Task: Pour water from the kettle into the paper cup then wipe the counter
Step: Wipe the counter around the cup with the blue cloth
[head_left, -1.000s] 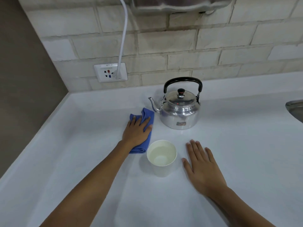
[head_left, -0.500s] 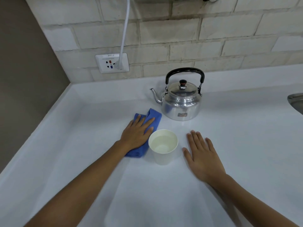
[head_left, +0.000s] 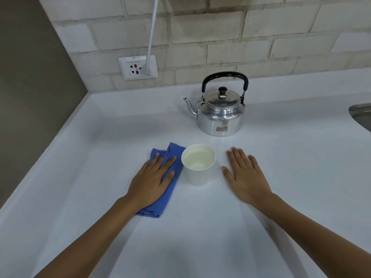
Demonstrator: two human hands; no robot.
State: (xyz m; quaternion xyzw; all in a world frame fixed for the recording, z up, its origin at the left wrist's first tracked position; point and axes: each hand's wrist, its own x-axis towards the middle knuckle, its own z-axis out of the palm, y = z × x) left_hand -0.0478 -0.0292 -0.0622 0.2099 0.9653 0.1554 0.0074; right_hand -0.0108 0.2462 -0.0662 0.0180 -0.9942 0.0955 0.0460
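Forearms reach in over the white counter [head_left: 84, 177]; left hand [head_left: 149, 182] lies flat, fingers spread, pressing the folded blue cloth [head_left: 169, 182] to wipe, grasping nothing; right hand [head_left: 244, 177] rests open and empty just beside the water-filled paper cup [head_left: 198, 164], probably steadying; cloth nearly touches the cup, so open room lies leftward; aluminium kettle [head_left: 220, 115] stands upright behind; sink rim [head_left: 361, 115] far right.

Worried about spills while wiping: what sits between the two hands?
In the head view, only the paper cup with water stands between left hand and right hand.
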